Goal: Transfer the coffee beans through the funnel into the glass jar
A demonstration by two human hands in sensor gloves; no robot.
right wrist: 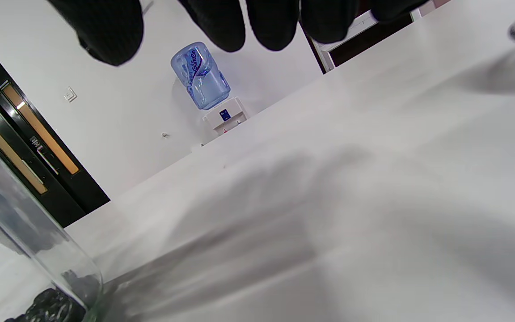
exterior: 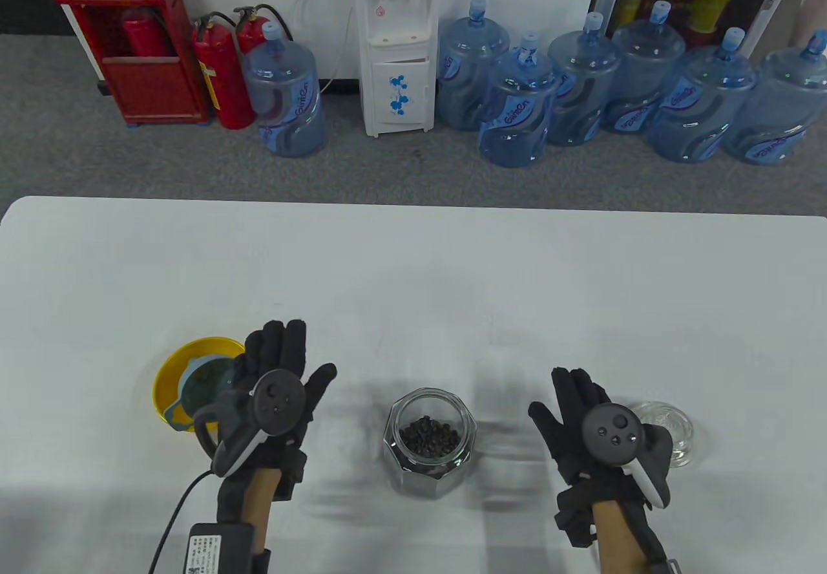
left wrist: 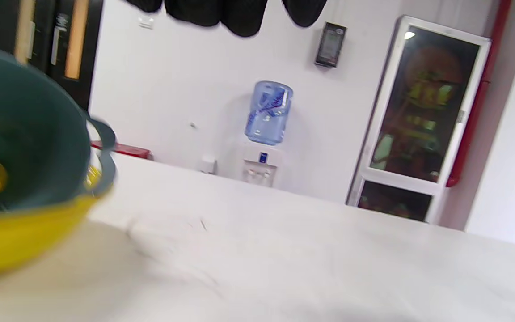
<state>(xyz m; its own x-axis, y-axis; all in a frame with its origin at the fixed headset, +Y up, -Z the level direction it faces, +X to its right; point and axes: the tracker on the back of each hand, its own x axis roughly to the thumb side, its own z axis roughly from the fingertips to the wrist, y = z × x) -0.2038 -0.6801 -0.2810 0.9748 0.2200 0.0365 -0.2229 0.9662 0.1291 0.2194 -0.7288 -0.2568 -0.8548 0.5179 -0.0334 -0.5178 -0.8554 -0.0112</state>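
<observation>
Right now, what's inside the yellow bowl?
A teal funnel sits inside the yellow bowl, tilted, its handle over the rim. The left hand hovers over the bowl's right side, so that part is hidden. No coffee beans show in the bowl.

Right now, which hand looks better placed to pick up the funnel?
Probably the left hand. It hovers right beside the teal funnel, which sits in the yellow bowl. The right hand is on the far side of the jar.
</observation>
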